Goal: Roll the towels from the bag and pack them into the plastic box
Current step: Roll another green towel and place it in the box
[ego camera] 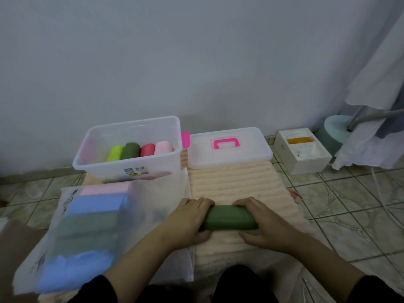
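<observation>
A dark green towel [229, 217], rolled into a cylinder, lies on a peach ribbed mat [236, 182]. My left hand [188, 219] grips its left end and my right hand [260, 224] grips its right end. The clear plastic box [91, 162] stands at the back left and holds several rolled towels: lime, dark green, red and pink. A translucent bag [153, 206] lies at the left with folded pink, blue and green towels [94, 217] inside.
The box's clear lid [229, 158] with a pink handle lies to the right of the box. A white carton [301, 149] sits further right, beside a pale green base and hanging white cloth. The floor is tiled; a wall rises behind.
</observation>
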